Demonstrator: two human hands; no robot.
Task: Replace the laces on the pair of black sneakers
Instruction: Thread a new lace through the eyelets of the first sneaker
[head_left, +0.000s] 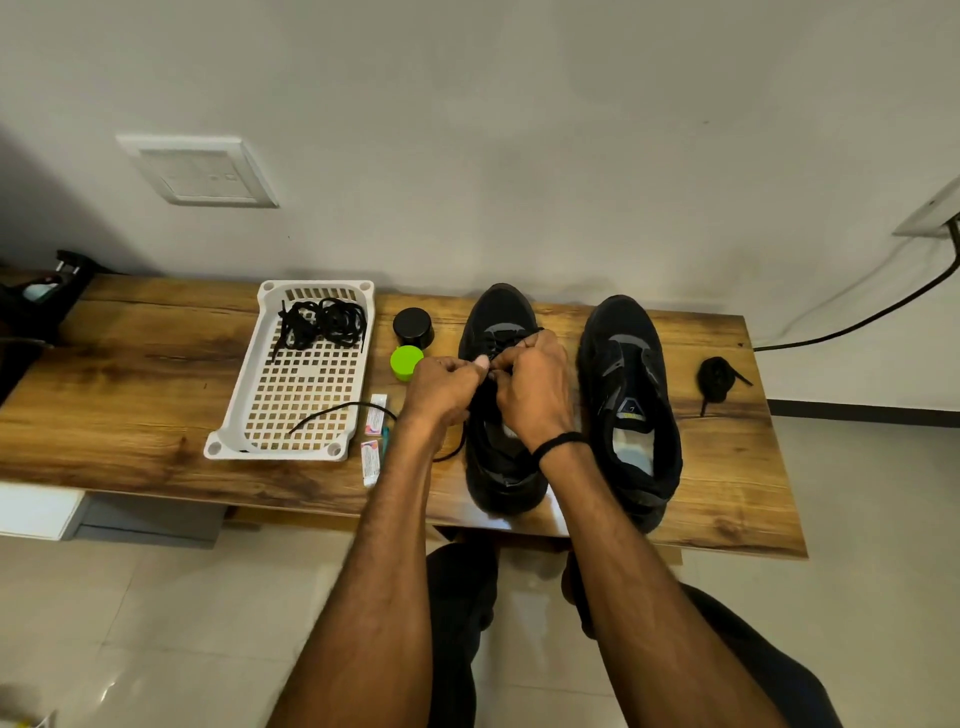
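Two black sneakers stand toe-away on a wooden table (156, 364). Over the eyelets of the left sneaker (498, 312) my left hand (447, 387) and my right hand (535, 387) meet, both pinching a black lace (337, 410). One free end of that lace trails left across the corner of a white basket. The right sneaker (631, 405) has no lace and its tongue lies open. A bundled black lace (717, 379) lies to its right. More black laces (324, 322) are piled in the white basket (291, 452).
A black jar (414, 322) and a green lid (407, 362) sit between the basket and the left sneaker. Two small tubes (373, 441) lie near my left wrist. A black cable (857, 317) runs along the wall at right. My knees are under the table's front edge.
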